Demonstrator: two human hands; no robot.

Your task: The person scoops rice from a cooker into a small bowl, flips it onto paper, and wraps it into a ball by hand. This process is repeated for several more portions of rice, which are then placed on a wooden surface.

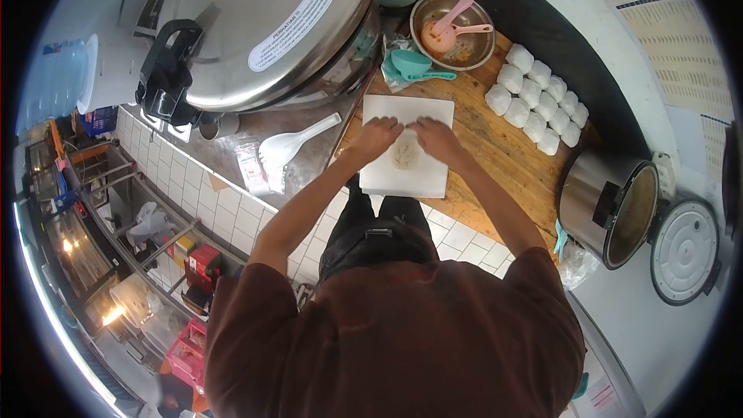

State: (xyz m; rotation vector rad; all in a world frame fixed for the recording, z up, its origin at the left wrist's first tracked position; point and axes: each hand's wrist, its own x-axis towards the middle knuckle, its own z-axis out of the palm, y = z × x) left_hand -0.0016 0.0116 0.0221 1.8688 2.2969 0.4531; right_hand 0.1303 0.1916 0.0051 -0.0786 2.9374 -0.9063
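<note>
White wrapping paper (406,184) lies on the wooden table in front of me, with a small brownish, see-through-looking patch (404,153) in its middle. Over the paper, just beyond that patch, my left hand (379,138) is closed, its fingertips pinched together. My right hand (435,139) is closed in the same way, close beside the left with a narrow gap between. Whatever the fingertips pinch is too small to make out. Past the paper lie a teal scoop (411,62) and a metal bowl (485,46) holding pink scoops (453,25).
Rows of white wrapped packets (535,97) sit at the right on the wooden table (484,162). A big lidded steel cooker (255,31) stands at the left, near a white rice paddle (298,142). At the right is an open steel pot (607,205).
</note>
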